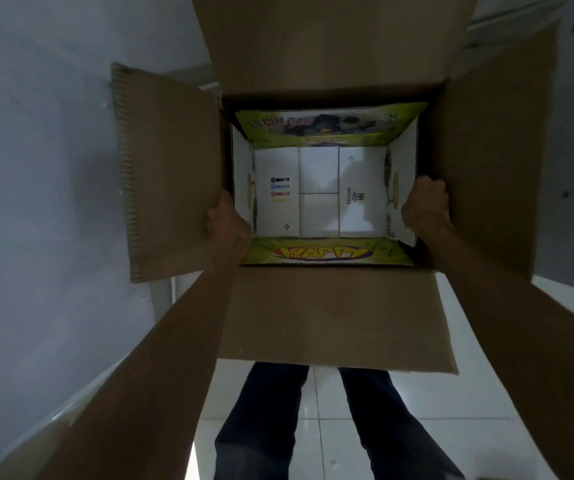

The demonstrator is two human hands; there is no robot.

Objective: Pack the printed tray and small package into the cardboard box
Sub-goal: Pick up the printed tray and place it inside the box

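I look straight down into an open brown cardboard box [330,317] with all four flaps spread. Inside it sits the printed tray [323,252], white inside with green and yellow printed walls, one reading "HAPPY". My left hand [228,225] grips the tray's left wall and my right hand [424,206] grips its right wall, both reaching down into the box. The tray's white floor shows colour bars and a printed number. I see no small package.
White floor tiles [323,403] lie below the box, where my legs in dark trousers [271,420] stand. A grey wall [36,168] runs along the left. The box flaps stick out to all sides.
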